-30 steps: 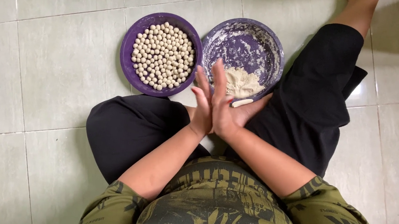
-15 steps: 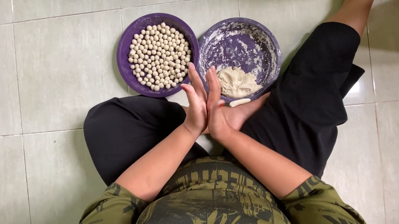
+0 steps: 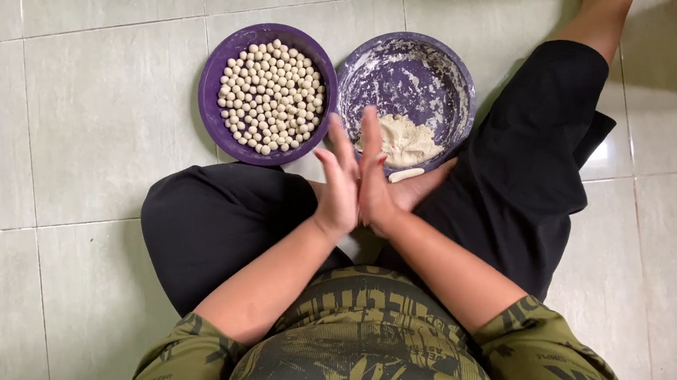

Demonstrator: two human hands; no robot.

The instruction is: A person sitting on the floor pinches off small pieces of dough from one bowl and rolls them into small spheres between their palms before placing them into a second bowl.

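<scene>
the left hand (image 3: 336, 191) and the right hand (image 3: 382, 189) stand palm against palm, fingers straight and pointing away from the body, pressed flat together just in front of the two bowls; whatever lies between the palms is hidden, so i cannot tell if a bit of dough is pinched there. a short pale roll of dough (image 3: 407, 174) pokes out beside the right hand, at the near rim of the flour-smeared purple round bowl (image 3: 455, 75), which holds a lump of pale beige dough (image 3: 404, 140). touching that bowl on its left stands a second purple round bowl (image 3: 217, 69) filled with many small pale dough balls (image 3: 271, 96). both rest on the pale green tiled floor (image 3: 70, 111), between the knees in black trousers (image 3: 525, 162). by the look of it this is the rolling step; a finished ball would call for a gentle drop into the left bowl.
</scene>
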